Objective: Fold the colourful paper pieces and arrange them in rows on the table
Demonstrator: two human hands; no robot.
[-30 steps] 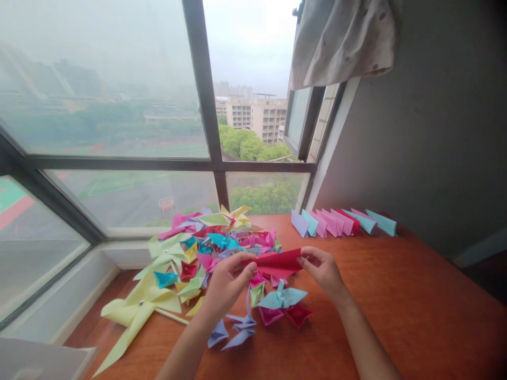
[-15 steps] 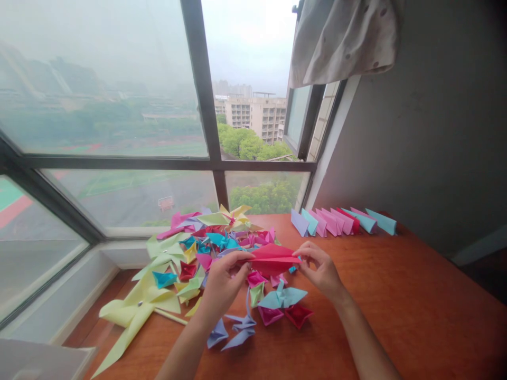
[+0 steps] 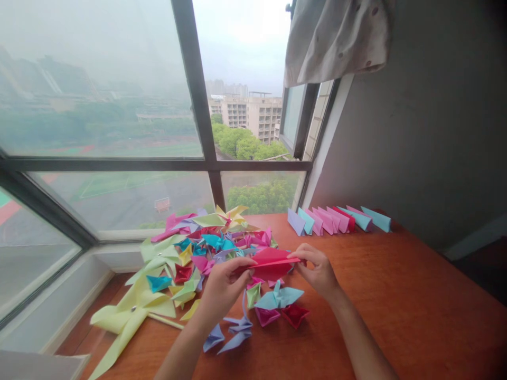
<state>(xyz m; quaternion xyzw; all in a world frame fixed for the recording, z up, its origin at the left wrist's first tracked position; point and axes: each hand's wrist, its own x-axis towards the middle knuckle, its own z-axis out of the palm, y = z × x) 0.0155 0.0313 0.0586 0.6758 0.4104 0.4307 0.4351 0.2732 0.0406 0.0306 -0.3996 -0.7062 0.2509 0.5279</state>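
Note:
A red paper plane (image 3: 273,264) is stretched between my two hands above the table, its folded ridge running left to right. My left hand (image 3: 230,281) pinches its left end between thumb and fingers. At the other end, my right hand (image 3: 319,269) grips the paper with thumb and forefinger. Under and just in front of it lie a light blue paper crane (image 3: 280,296), a dark red paper boat (image 3: 295,315) and a purple paper crane (image 3: 240,324).
A pile of origami (image 3: 214,243) spreads on the left, with a yellow pinwheel (image 3: 134,311) in front of it. Folded paper planes (image 3: 330,220) stand in a row at the back right of the wooden table (image 3: 396,295). Windows (image 3: 119,200) rise behind, with a curtain (image 3: 336,42).
The view has turned slightly, so most things sit a little further left. Both hands still hold the red paper plane, which is tilted a bit differently.

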